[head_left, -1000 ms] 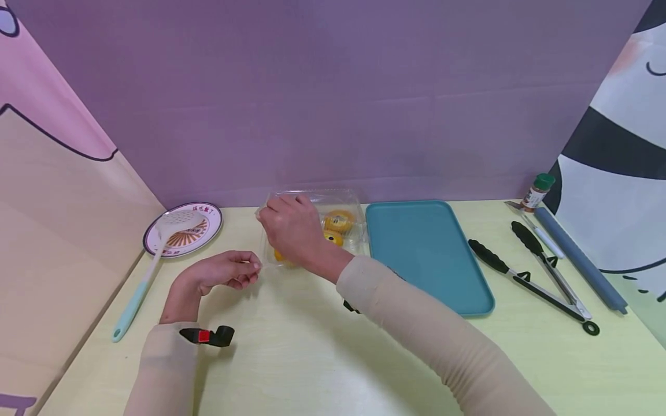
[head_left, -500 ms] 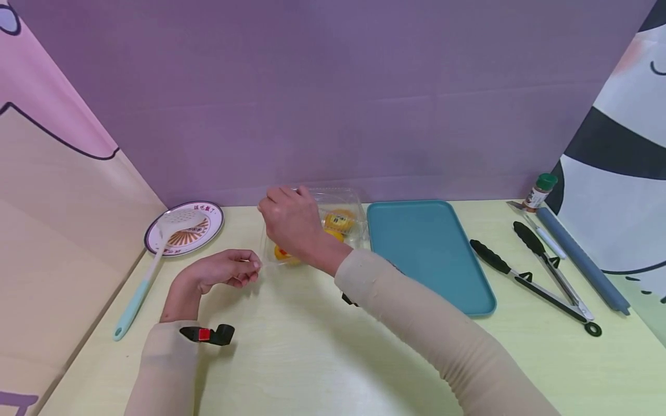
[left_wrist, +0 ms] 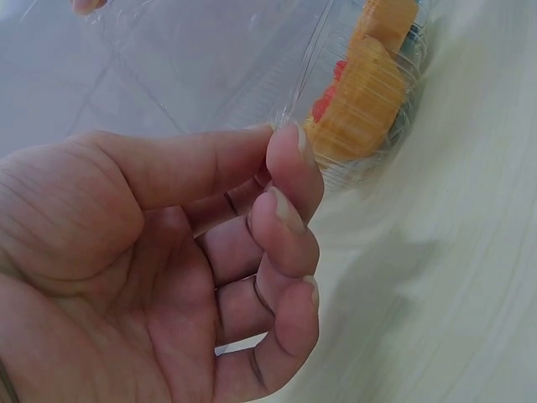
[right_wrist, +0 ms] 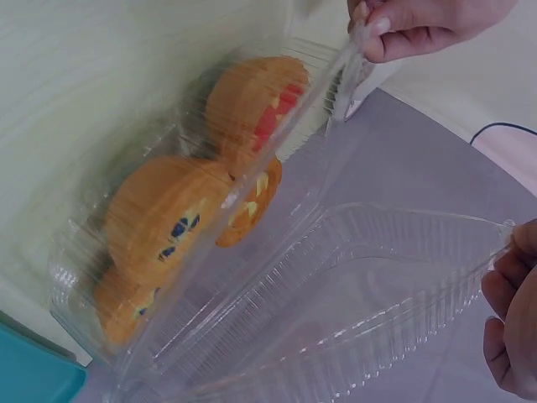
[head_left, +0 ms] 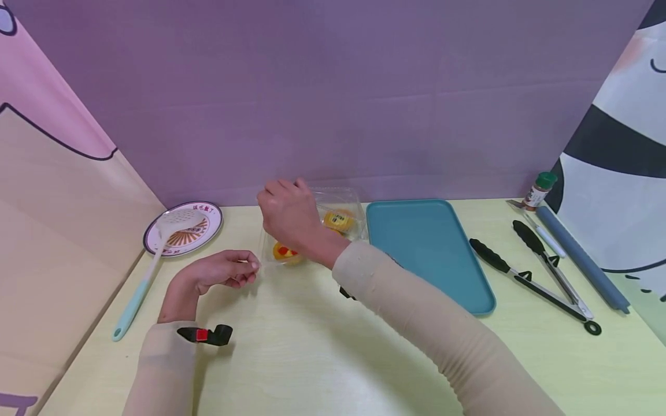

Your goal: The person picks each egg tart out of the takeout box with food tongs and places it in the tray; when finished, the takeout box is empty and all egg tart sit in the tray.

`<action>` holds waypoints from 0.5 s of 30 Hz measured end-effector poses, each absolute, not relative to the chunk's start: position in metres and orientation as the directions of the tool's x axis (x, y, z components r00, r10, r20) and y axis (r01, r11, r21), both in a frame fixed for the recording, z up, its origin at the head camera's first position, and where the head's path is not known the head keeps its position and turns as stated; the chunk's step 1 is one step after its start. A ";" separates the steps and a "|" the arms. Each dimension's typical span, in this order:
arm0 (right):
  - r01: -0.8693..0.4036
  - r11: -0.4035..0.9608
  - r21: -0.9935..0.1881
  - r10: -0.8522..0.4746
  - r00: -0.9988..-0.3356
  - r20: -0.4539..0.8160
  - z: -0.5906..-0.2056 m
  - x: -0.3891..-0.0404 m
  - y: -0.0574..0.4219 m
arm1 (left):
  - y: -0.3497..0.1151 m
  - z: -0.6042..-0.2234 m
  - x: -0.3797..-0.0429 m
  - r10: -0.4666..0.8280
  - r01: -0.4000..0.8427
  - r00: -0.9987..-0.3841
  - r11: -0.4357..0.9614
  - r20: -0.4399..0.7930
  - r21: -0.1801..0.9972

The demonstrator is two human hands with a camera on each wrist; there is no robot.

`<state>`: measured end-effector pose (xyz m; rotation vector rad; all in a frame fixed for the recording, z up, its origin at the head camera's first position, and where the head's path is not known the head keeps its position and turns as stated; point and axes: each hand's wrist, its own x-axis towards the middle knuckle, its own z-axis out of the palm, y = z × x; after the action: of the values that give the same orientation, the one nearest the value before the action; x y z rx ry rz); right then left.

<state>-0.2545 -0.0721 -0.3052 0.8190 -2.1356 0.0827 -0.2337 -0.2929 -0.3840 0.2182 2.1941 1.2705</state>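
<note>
A clear plastic clamshell box [head_left: 359, 230] stands at the back of the table, its lid [right_wrist: 336, 315] raised at an angle from the base. Several round golden tarts [right_wrist: 168, 210] sit inside, topped with red or dark blue pieces. My left hand [head_left: 221, 271] pinches the base's near left corner between thumb and index finger, the other fingers curled. My right hand [head_left: 291, 214] reaches across above the box and grips the lid's edge; in the right wrist view its fingers [right_wrist: 503, 290] curl at the lid's corner. From the head view, this hand hides part of the box.
Right of the box lies a teal tray [head_left: 424, 248]. Black-handled tongs [head_left: 541, 289], a white-handled knife [head_left: 548, 240], a blue-grey roll [head_left: 583, 260] and a green-capped jar [head_left: 538, 193] are farther right. A skimmer [head_left: 137, 300] rests on a patterned plate [head_left: 208, 237] at left.
My right hand has risen slightly with the lid, and the red-topped tart shows more beneath it. The left hand stays at the box corner.
</note>
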 end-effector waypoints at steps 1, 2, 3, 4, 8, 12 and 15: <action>-0.580 0.786 0.212 -0.530 -0.457 0.715 -0.302 -0.255 -0.072 | -0.293 -0.384 -0.234 0.419 -0.143 -0.812 0.531 -0.405 0.835; -0.578 0.788 0.212 -0.533 -0.468 0.705 -0.298 -0.255 -0.072 | -0.292 -0.384 -0.234 0.421 -0.144 -0.811 0.529 -0.406 0.836; -0.574 0.790 0.214 -0.536 -0.478 0.696 -0.293 -0.255 -0.073 | -0.292 -0.384 -0.234 0.426 -0.141 -0.810 0.526 -0.404 0.839; -0.571 0.792 0.217 -0.538 -0.484 0.690 -0.289 -0.255 -0.073 | -0.291 -0.383 -0.234 0.429 -0.141 -0.809 0.523 -0.402 0.841; -0.562 0.794 0.231 -0.553 -0.511 0.658 -0.273 -0.258 -0.076 | -0.290 -0.382 -0.233 0.425 -0.152 -0.806 0.523 -0.411 0.839; -0.566 0.788 0.243 -0.576 -0.536 0.618 -0.268 -0.262 -0.078 | -0.289 -0.381 -0.231 0.420 -0.154 -0.806 0.532 -0.417 0.833; -0.557 0.792 0.249 -0.574 -0.542 0.614 -0.268 -0.265 -0.077 | -0.288 -0.380 -0.230 0.426 -0.148 -0.804 0.533 -0.415 0.833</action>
<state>-0.2654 -0.0769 -0.2679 0.8331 -2.2698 -0.0305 -0.2303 -0.2877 -0.3797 0.2240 2.1803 1.2615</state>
